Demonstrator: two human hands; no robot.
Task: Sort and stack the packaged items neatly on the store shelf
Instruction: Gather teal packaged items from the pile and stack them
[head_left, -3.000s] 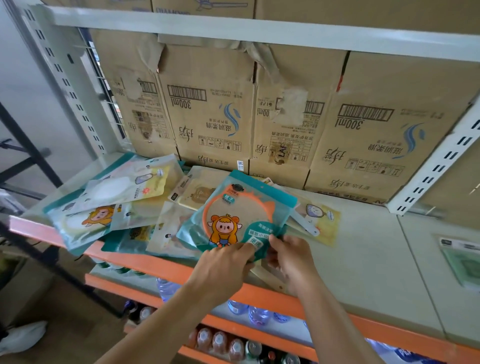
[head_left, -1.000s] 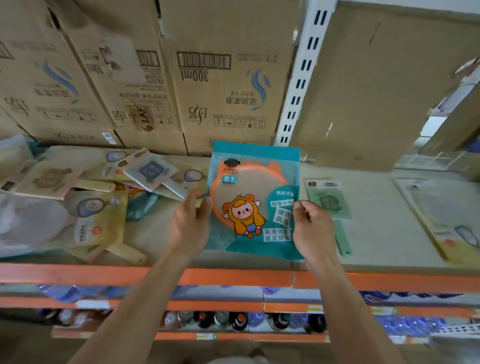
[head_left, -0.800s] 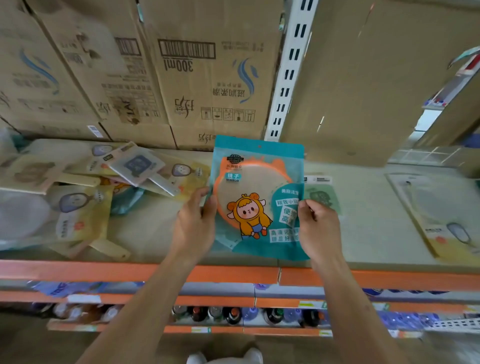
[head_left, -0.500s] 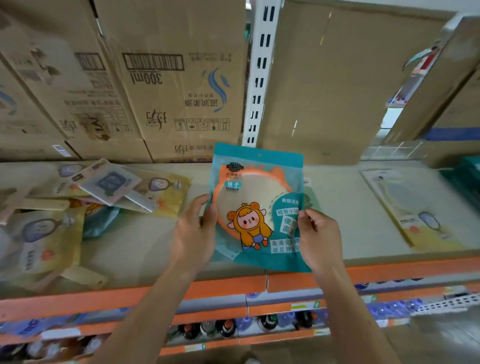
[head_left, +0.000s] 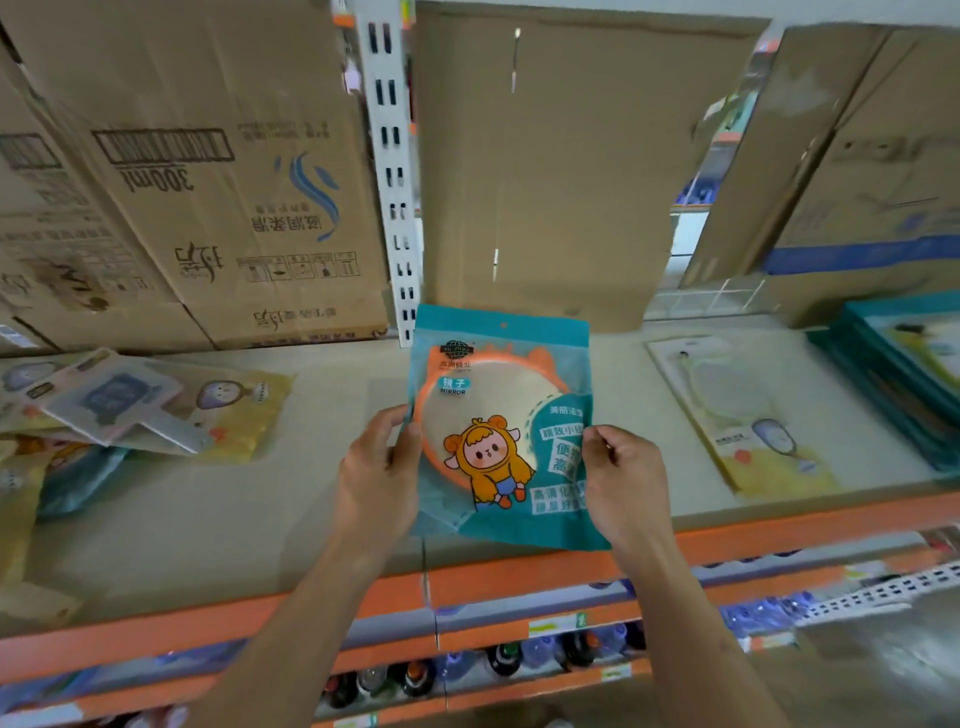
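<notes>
1. Carried rightward off the pile (head_left: 130, 410), the glossy teal mirror packet (head_left: 498, 395) is hovering in front of the white upright (head_left: 389, 156).
2. Pinching its sides, the left hand (head_left: 376, 467) and the right hand (head_left: 626, 488) are covering some print.

Landmark: white slotted upright (head_left: 392, 171). Left of it, printed cartons (head_left: 208, 208) wall off the back of the shelf (head_left: 322, 467); right of it, a plain cardboard panel (head_left: 545, 182) does the same. Bare board runs from the upright's foot forward-left to the orange front edge: open passage. Further left, loose packets (head_left: 156, 410) lie overlapped and block that end. Directly before the upright, the teal mirror packet (head_left: 498, 415), pinched at its side edges by left hand (head_left: 374, 478) and right hand (head_left: 623, 478), fills the middle. Right of the upright: a bare strip, then a yellow packet (head_left: 737, 415) lying flat, then a teal stack (head_left: 904, 374) closing the far end.
</notes>
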